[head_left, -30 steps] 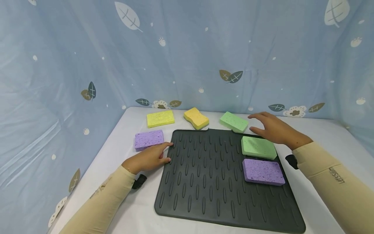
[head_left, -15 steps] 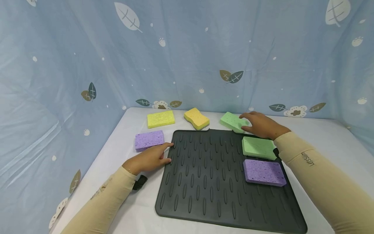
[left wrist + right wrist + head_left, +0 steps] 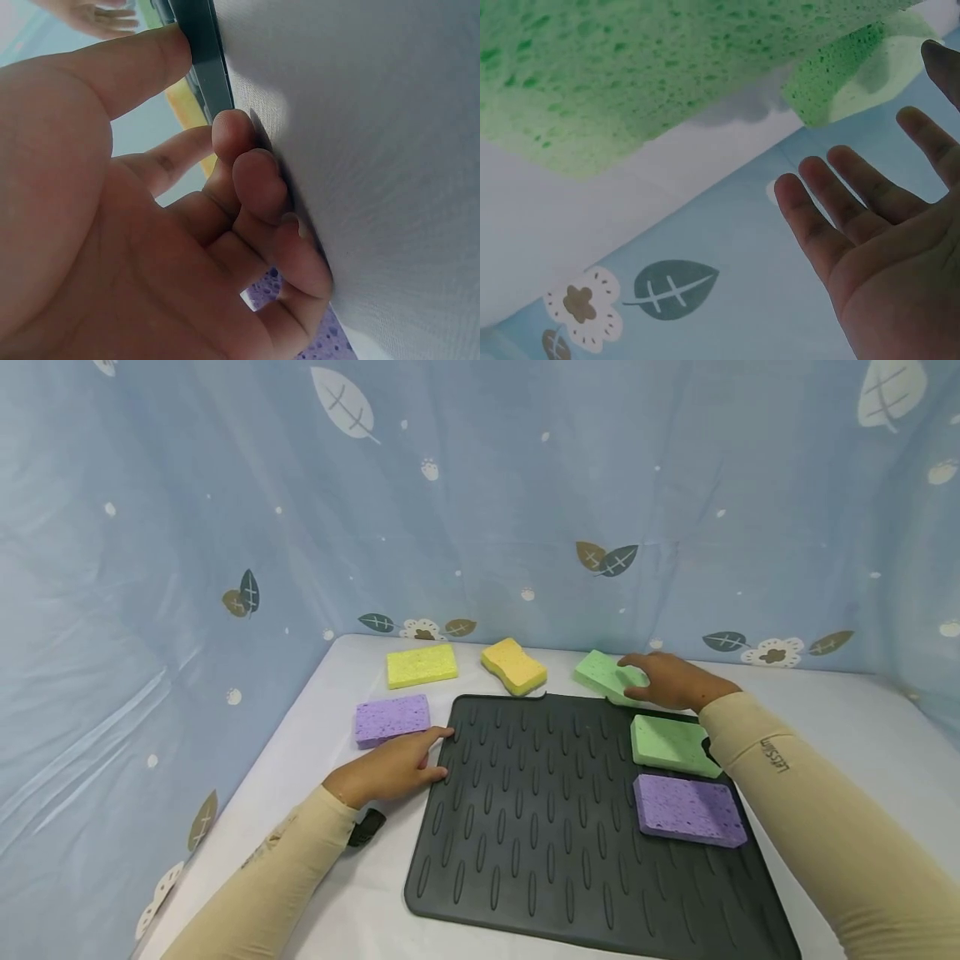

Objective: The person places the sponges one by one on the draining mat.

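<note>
Both hands work around a black ribbed mat. My left hand rests at its left edge, index fingertip and thumb touching the rim; in the left wrist view the other fingers bend loosely against the white table. My right hand is stretched over the mat's far right corner, thumb and fingers spread beside a light green sponge lying behind the mat. The right wrist view shows those fingers apart, nothing between them. A second green sponge and a purple sponge lie on the mat's right side.
Left of the mat, another purple sponge lies close behind my left hand. Along the back are a flat yellow sponge and a wavy-sided yellow-orange sponge. A blue patterned curtain borders the table's back and left.
My right hand has moved left and reached the far green sponge. My left hand stays at the mat's edge. The head view has shifted slightly left.
</note>
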Available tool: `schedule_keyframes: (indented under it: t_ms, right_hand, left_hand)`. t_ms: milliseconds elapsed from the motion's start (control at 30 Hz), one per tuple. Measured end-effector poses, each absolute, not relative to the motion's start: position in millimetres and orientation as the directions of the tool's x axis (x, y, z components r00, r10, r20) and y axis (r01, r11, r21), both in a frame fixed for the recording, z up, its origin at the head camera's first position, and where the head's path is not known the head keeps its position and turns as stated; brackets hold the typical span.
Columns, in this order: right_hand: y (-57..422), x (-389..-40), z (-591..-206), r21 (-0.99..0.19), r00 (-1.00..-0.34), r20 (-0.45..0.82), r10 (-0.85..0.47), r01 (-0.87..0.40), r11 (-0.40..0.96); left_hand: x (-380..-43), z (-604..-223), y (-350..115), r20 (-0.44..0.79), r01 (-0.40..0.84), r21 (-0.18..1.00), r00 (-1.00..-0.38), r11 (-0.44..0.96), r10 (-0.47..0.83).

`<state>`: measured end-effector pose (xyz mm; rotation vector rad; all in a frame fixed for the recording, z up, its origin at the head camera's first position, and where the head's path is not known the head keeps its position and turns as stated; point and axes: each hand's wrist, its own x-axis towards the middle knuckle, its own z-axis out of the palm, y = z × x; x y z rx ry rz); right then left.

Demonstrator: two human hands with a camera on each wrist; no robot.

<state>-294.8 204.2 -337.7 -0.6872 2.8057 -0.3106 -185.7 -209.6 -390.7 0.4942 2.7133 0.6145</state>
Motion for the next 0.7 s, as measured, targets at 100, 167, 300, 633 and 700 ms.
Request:
schedule_keyframes:
  t_ms: [100, 167, 300, 633, 700]
  right_hand:
    - [204.8, -295.6, -340.5, -0.274, -0.855, -0.188, -0.482, -0.426, 0.862]
    - [204.8, -296.1, -342.2, -0.283, -0.854, -0.198, -0.481, -0.42, 0.862]
    - [204.5, -298.2, -345.8, -0.275, -0.854, -0.211, -0.476, -0.415, 0.867]
    - [202.6, -301.7, -352.2, -0.252, -0.849, -0.212, -0.484, -0.431, 0.866]
    - [202.3, -302.2, -353.6, -0.252, -0.85, -0.209, -0.483, -0.43, 0.867]
  left_hand:
    - [-185.5, -390.0, -209.3, -0.229, 0.255, 0.461, -0.891, 0.85, 0.392]
    - [-185.2, -389.4, -209.2, -0.227, 0.257, 0.461, -0.891, 0.849, 0.393]
    - [-184.9, -388.5, -208.8, -0.225, 0.26, 0.458, -0.891, 0.85, 0.393]
    - [-184.6, -387.9, -209.7, -0.224, 0.259, 0.457, -0.892, 0.851, 0.392]
    - [-184.9, -388.6, -210.0, -0.224, 0.26, 0.455, -0.892, 0.852, 0.393]
